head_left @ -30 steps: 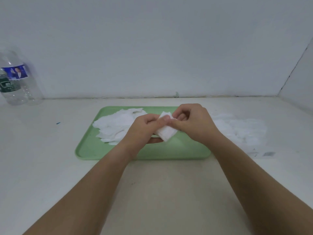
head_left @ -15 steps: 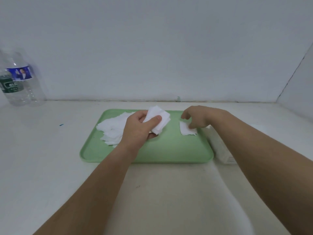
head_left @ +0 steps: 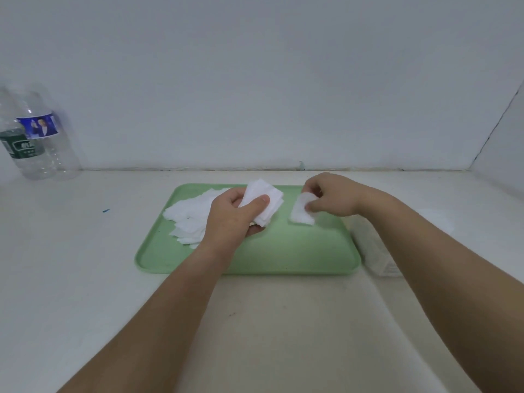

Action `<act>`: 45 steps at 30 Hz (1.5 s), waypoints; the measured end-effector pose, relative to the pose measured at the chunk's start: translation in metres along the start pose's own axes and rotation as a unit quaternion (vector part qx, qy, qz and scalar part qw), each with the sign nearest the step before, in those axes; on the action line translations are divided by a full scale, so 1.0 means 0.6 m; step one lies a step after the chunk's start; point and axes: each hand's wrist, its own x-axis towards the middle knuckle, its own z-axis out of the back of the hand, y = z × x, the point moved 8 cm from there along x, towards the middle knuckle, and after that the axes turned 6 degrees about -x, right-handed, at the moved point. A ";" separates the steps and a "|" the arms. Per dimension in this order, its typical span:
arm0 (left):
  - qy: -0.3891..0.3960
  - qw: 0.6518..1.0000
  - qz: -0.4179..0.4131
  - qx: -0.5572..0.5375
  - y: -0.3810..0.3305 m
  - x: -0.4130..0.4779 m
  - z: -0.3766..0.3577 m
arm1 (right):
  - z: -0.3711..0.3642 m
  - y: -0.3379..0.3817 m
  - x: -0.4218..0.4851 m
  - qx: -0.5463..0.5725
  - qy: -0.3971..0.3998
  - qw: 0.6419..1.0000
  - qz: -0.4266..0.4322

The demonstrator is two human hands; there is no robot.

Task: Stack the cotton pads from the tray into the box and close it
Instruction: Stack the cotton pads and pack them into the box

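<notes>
A green tray (head_left: 283, 259) lies on the white table. A loose heap of white cotton pads (head_left: 190, 217) covers its left part. My left hand (head_left: 235, 219) holds a small stack of pads (head_left: 265, 201) above the tray, thumb on top. My right hand (head_left: 331, 198) pinches a single pad (head_left: 302, 212) by its upper edge over the tray's right part; the pad's lower end touches the tray. A white box (head_left: 377, 251) sits just right of the tray, partly hidden by my right forearm.
Two clear plastic bottles (head_left: 37, 140) stand at the far left against the wall. A corner wall rises at the far right. A faint white patch (head_left: 436, 219) lies on the table beyond my right arm.
My hands separated after holding the stack together. My right hand went to the tray's right part and lifted one end of a single pad; my left hand keeps the stack.
</notes>
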 end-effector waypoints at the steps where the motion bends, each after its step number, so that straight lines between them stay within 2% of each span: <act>1: -0.009 1.000 0.002 -0.003 0.001 0.001 0.003 | 0.011 0.007 -0.014 0.043 -0.030 0.999 0.007; 4: -0.025 1.000 -0.001 0.002 0.000 0.005 0.010 | 0.027 0.015 -0.059 0.220 -0.108 0.970 0.014; 5: -0.024 1.000 -0.004 0.009 -0.001 0.004 0.010 | 0.021 0.019 -0.073 0.322 -0.110 0.940 0.025; 7: -0.016 0.999 -0.010 0.026 -0.001 0.003 0.005 | -0.001 0.028 -0.090 0.511 -0.082 0.855 0.041; 8: -0.011 0.999 -0.012 0.035 0.000 0.002 0.001 | -0.013 0.031 -0.093 0.563 -0.070 0.823 0.039; 9: -0.005 0.999 -0.015 0.049 -0.001 0.000 -0.002 | -0.024 0.033 -0.094 0.583 -0.063 0.809 0.031; 16: 0.102 0.992 -0.018 0.074 0.000 -0.013 -0.040 | -0.032 0.036 -0.093 0.506 -0.105 0.856 -0.012; 27: 0.160 0.980 -0.017 0.113 -0.008 -0.024 -0.052 | -0.027 0.016 -0.102 0.467 -0.134 0.873 -0.042; 31: 0.125 0.989 0.008 0.083 -0.009 -0.021 -0.046 | -0.029 0.015 -0.099 0.441 -0.146 0.885 -0.040; 37: 0.127 0.984 -0.042 0.116 -0.035 -0.018 -0.043 | -0.005 0.042 -0.081 0.354 -0.206 0.912 -0.032; 42: 0.052 0.993 -0.060 0.084 -0.093 0.015 0.016 | 0.012 0.058 -0.043 0.372 -0.228 0.899 -0.047; 45: 0.000 0.994 -0.070 0.080 -0.111 0.035 0.078 | -0.001 0.059 0.003 0.347 -0.195 0.915 -0.068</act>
